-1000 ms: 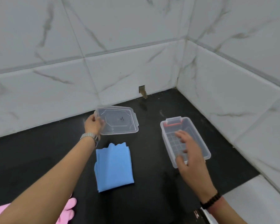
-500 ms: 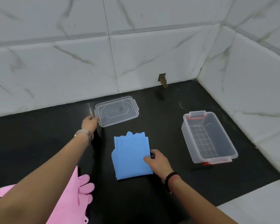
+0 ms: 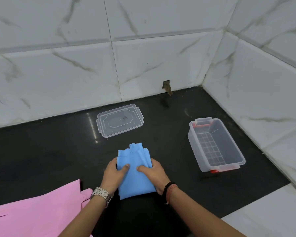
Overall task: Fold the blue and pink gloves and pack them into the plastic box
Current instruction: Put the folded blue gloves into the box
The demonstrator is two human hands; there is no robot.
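The folded blue gloves point(image 3: 135, 178) lie on the black counter in front of me. My left hand point(image 3: 114, 175) grips their left edge, thumb on top. My right hand point(image 3: 153, 174) grips the right edge the same way, thumb pressed on the top layer. The clear plastic box point(image 3: 215, 144), with nothing inside and red latches at both ends, stands to the right, apart from the gloves. Its clear lid point(image 3: 120, 120) lies flat farther back near the wall. The pink gloves point(image 3: 34, 214) lie spread at the lower left, partly under my left forearm.
White marble-tiled walls close the counter at the back and right, meeting in a corner. A small hole point(image 3: 167, 86) shows low in the back wall. A white tiled surface point(image 3: 266, 212) borders the black counter point(image 3: 50, 151) at the lower right.
My left hand left the lid and came to the blue gloves. My right hand shifted onto their right edge. Both hands now hold the folded gloves.
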